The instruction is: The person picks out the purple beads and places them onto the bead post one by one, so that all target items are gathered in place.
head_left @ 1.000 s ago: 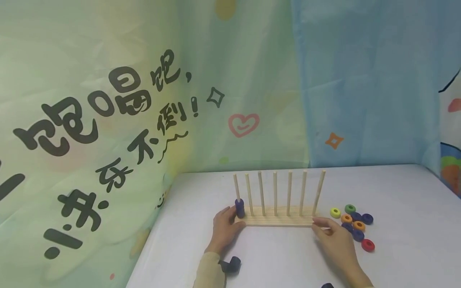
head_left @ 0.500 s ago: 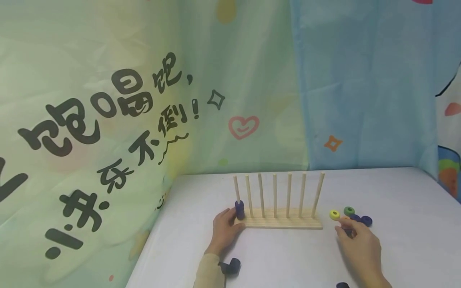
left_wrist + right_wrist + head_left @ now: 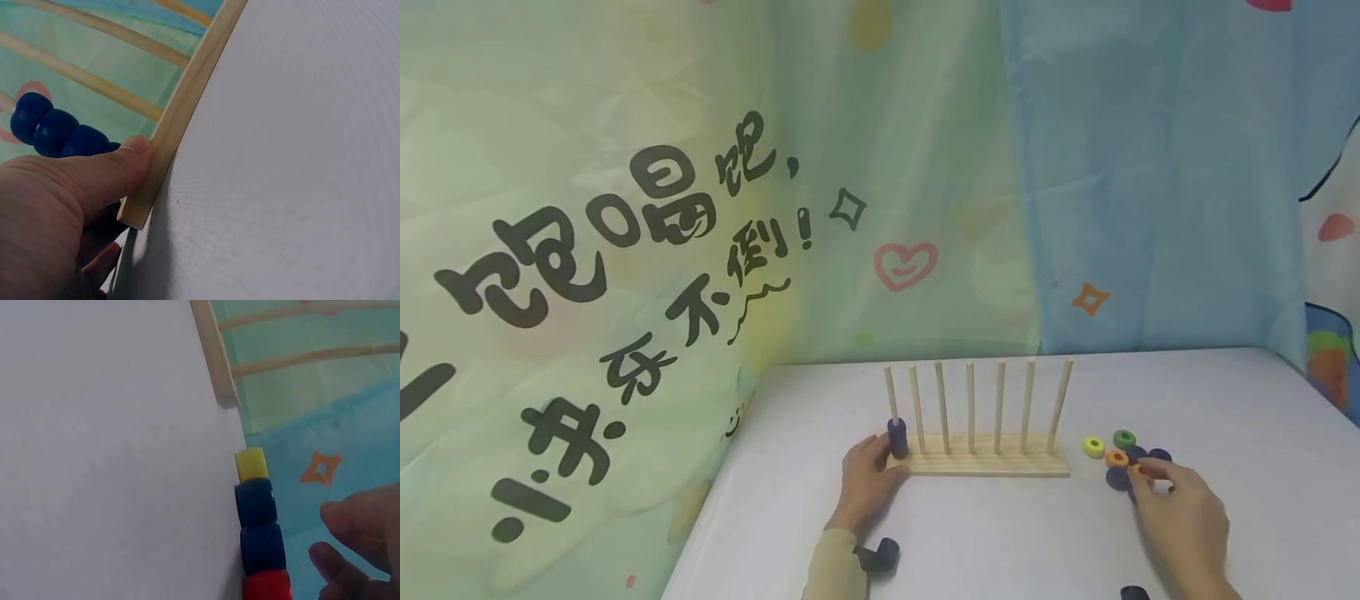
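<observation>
Left hand: the left hand (image 3: 867, 479) grips the left end of the long pale wooden peg rack (image 3: 981, 465), thumb curled against the base's front edge and fingers round its end.
Left wrist view: only here does the thumb (image 3: 119, 169) show pressed flat on the base strip (image 3: 187, 106), with dark blue rings (image 3: 53, 131) stacked just behind it; the head view cannot show that contact so closely.
Rack: it stands on the white table (image 3: 1000, 533) with seven upright wooden pegs; the leftmost peg (image 3: 891, 398) carries the stack of dark blue rings (image 3: 897, 435), which shows three rounded sections in the wrist view.
Right hand: the right hand (image 3: 1183, 521) lies right of the rack, well apart from it, fingertips curled down onto the cluster of loose rings; they seem to pinch a small orange ring (image 3: 1138, 471), but whether it is truly gripped I cannot tell.
Loose rings, head view: one yellow ring (image 3: 1093, 447), one green ring (image 3: 1123, 438), two orange, about three dark blue ones (image 3: 1117, 479) partly hidden by the fingers.
Right wrist view: this adds a red ring (image 3: 267, 587) that the hand hides from the head camera, in line with two dark blue rings (image 3: 257, 525) and the yellow ring (image 3: 250, 464); two fingertips (image 3: 340, 515) hover just beside that row, and the rack's right end (image 3: 219, 369) lies beyond.
Backdrop: a printed green and blue curtain (image 3: 700, 208) hangs behind the table.
</observation>
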`<action>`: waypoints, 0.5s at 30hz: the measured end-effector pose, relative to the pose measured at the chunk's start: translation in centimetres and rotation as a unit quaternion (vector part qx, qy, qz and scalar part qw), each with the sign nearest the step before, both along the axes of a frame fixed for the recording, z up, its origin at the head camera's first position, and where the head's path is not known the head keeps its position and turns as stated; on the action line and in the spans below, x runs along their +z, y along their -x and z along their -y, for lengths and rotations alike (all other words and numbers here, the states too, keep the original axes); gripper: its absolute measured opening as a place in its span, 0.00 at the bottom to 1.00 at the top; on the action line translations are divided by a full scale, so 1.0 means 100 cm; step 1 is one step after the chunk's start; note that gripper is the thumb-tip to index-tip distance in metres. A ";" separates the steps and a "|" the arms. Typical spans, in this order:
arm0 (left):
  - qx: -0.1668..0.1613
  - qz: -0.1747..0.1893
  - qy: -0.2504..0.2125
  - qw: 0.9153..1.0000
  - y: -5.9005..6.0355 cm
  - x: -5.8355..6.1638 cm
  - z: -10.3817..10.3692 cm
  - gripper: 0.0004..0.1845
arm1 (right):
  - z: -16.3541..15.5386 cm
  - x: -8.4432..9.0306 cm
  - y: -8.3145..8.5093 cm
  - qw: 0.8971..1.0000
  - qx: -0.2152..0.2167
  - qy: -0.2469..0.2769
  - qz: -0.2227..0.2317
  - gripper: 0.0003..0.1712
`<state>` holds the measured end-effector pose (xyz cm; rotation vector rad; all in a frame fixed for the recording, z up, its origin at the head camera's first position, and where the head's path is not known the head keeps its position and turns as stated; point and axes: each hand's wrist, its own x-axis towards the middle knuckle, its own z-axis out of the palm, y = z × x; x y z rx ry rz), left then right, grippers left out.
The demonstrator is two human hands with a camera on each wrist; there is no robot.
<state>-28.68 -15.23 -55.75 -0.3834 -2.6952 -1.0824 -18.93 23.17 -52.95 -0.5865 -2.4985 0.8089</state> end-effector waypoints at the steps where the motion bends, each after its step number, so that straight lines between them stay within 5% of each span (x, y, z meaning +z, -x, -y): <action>1: 0.000 -0.003 -0.001 1.000 0.000 0.000 0.000 0.30 | -0.001 0.001 0.000 1.000 -0.005 0.005 0.015 0.17; 15: 0.000 0.004 0.000 1.000 0.000 -0.001 0.000 0.30 | -0.015 -0.005 -0.006 0.997 -0.004 0.000 0.081 0.25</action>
